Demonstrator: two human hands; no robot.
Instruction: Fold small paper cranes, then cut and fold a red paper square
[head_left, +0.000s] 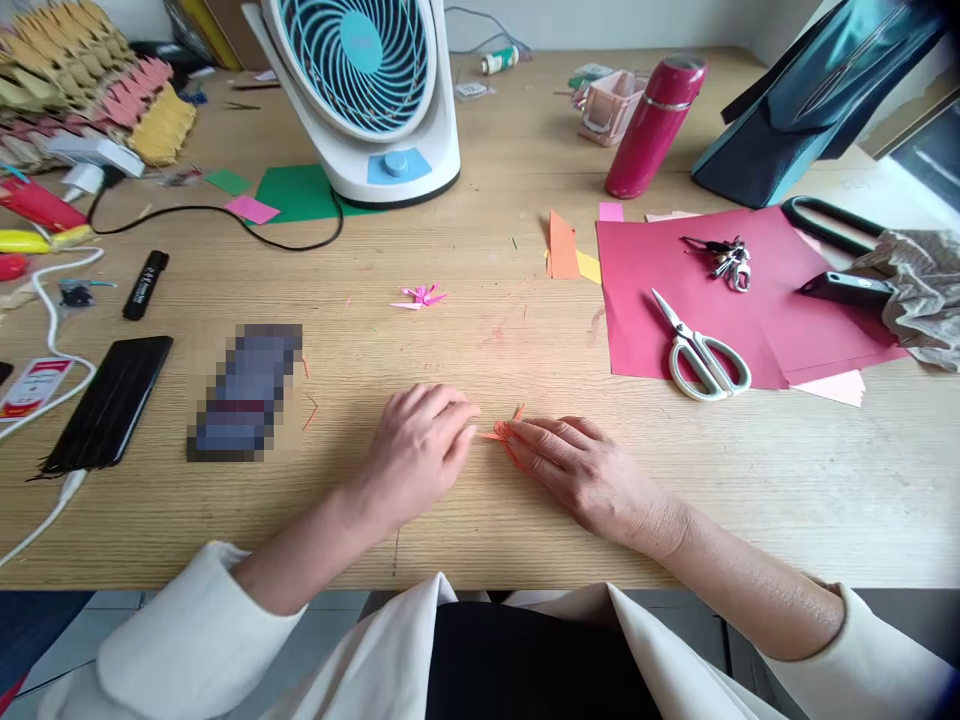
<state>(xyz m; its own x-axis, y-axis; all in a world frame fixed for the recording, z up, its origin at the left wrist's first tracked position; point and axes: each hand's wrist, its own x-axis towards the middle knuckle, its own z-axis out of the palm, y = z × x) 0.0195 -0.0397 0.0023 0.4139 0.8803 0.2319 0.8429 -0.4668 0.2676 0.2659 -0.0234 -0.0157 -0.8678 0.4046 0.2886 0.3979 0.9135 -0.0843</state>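
Note:
A small orange folded-paper figure (pixel 501 431), with thin points sticking out, lies low at the table's front middle. It looks like an origami crane, partly covered by fingers. My right hand (pixel 585 470) holds it from the right, fingertips pressed together on its body. Just left of it is my left hand (pixel 420 445), with curled fingers and the thumb and index finger close together beside one orange point. Whether anything is between those fingertips is hidden. Farther back, a finished pink paper crane (pixel 422 296) rests on the wood.
White-handled scissors (pixel 705 360) and keys (pixel 731 262) lie on red paper sheets (pixel 637 300) at right. A fan (pixel 397 165), a red bottle (pixel 652 130) and orange paper (pixel 561 245) are farther back. At left are a black power bank (pixel 112 400), a blurred-out phone (pixel 244 400) and a black marker (pixel 145 285).

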